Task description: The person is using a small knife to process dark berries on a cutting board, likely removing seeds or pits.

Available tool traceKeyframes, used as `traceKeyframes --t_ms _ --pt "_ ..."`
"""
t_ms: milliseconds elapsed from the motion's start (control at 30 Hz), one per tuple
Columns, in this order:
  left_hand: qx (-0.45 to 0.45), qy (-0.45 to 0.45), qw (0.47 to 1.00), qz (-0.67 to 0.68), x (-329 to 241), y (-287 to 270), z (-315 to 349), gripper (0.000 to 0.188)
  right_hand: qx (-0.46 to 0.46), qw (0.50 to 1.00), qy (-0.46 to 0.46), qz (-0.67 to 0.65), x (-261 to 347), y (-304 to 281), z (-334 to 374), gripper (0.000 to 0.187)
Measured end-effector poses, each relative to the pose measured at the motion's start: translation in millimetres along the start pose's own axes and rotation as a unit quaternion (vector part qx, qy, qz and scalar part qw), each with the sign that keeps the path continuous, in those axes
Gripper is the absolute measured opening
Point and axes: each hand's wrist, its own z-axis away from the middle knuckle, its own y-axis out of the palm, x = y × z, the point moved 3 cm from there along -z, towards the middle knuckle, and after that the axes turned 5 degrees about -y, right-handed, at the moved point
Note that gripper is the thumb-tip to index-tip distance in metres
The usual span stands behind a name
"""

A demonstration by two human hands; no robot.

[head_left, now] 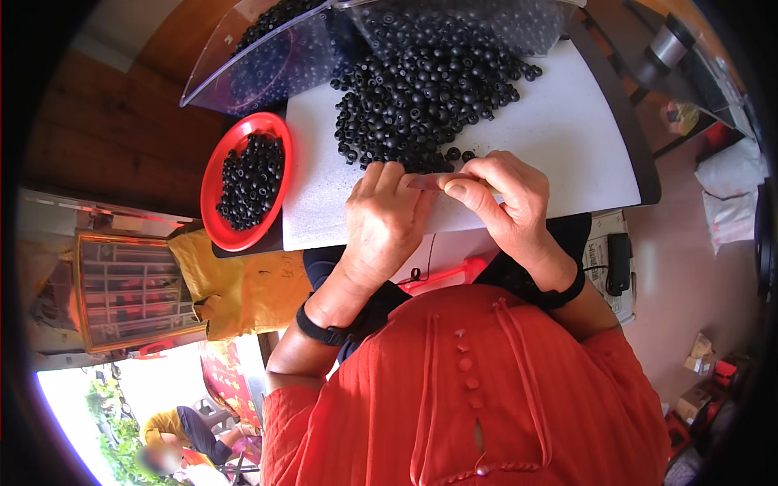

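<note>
Near the front edge of a white board (583, 154), my two hands are close together. My right hand (515, 202) is closed on a small knife (423, 181), thumb against fingers, its short flat blade directed left. The blade's tip reaches the fingers of my left hand (379, 219), which are curled in. Whatever those left fingers hold, if anything, is hidden. Just beyond my hands spreads a heap of small, round black plastic caps (429, 93), some showing a hollow end. A few loose caps (460, 155) lie close to my right fingers.
At the left, a red plastic dish (232, 236) holds more black pieces. Clear plastic bins (279, 61) with black pieces stand behind and left of the heap. A yellow sack (243, 287) lies lower left. Another person (190, 429) sits farther off. A dark cylinder (668, 44) stands at far right.
</note>
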Motion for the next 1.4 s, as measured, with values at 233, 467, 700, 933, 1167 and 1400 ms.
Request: traceKeyframes --t_ms 233,467,700,933,1167,1400 --pt "-0.001 -0.039 0.998 0.041 20 -38 20 0.032 -0.002 1.000 -0.005 -0.015 -2 0 1 0.024" --pt "-0.037 -0.096 0.995 0.012 31 -41 39 0.035 0.014 1.000 -0.011 -0.001 -2 1 2 0.023" --pt "0.012 0.005 0.999 -0.033 36 -46 23 0.029 0.026 0.999 -0.020 0.020 0 2 0 0.023" --pt "-0.073 -0.126 0.989 0.016 35 -40 28 0.016 0.022 0.999 -0.036 0.025 1 3 -1 0.025" --pt "-0.045 -0.073 0.996 -0.029 37 -43 18 0.015 0.030 0.998 -0.041 0.032 3 3 -1 0.026" --pt "0.004 -0.047 0.997 -0.056 31 -38 12 0.020 0.041 0.997 -0.040 0.041 3 3 0 0.026"
